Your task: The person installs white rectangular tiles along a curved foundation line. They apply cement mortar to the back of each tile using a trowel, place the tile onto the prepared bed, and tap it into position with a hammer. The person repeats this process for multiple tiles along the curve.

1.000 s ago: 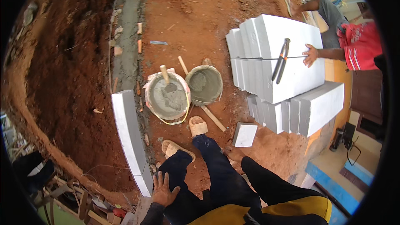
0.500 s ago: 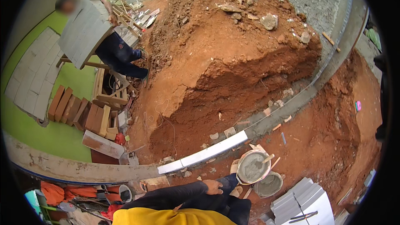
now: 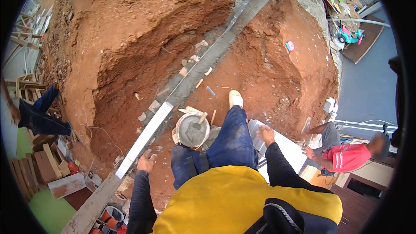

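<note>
White blocks (image 3: pixel 149 134), smooth-faced and rectangular, lie end to end in a straight row on a rough grey concrete strip (image 3: pixel 209 65), which runs diagonally between banks of crumbly red-brown earth (image 3: pixel 268 47). The wearer's bare hands are well apart, and both look empty. Just beside the row's near end is the left hand (image 3: pixel 147 163), fingers loosely parted; whether it touches a block cannot be told. The right hand (image 3: pixel 266 135), its fingers spread, is at the far edge of a stack (image 3: pixel 288 149) of pale, flat-sided slabs; contact is unclear there too. Between them stands a round bucket (image 3: pixel 178 135) of thick grey mortar (image 3: pixel 190 131), a wooden handle (image 3: pixel 203 118) jutting out. Beyond the stack's right edge is a person in a red shirt (image 3: pixel 346 156).
</note>
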`<action>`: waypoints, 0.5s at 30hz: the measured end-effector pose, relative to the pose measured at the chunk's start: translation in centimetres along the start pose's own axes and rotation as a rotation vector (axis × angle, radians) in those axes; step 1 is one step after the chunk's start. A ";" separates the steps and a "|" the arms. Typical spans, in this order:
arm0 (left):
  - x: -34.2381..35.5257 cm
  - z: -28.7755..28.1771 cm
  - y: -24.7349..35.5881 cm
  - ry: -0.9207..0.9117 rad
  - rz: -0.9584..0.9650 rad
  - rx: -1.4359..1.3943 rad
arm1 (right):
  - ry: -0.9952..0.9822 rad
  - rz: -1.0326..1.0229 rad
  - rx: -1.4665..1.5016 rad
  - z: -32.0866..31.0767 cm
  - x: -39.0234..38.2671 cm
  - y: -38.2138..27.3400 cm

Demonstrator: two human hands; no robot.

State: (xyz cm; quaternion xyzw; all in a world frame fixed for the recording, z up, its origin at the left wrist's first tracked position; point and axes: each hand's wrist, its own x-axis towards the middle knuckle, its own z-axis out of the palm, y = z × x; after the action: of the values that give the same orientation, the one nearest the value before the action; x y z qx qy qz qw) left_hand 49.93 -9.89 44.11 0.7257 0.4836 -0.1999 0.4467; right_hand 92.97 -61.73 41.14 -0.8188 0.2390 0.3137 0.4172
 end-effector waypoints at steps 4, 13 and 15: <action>-2.5 6.1 0.7 0.217 -0.152 -0.164 | -0.180 0.071 -0.146 -4.5 12.3 -11.5; -17.3 26.9 7.6 0.386 -0.732 -0.545 | -0.348 -0.110 -0.350 -8.2 34.3 -29.0; -18.0 28.9 11.0 0.398 -0.752 -0.801 | -0.440 -0.080 -0.411 -6.6 33.4 -30.5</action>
State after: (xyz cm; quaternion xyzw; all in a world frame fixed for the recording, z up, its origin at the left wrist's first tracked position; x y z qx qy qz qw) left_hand 55.59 -45.16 47.06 0.3024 0.8204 -0.0060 0.4852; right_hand 137.95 -55.21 36.62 -0.8070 0.0420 0.5089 0.2966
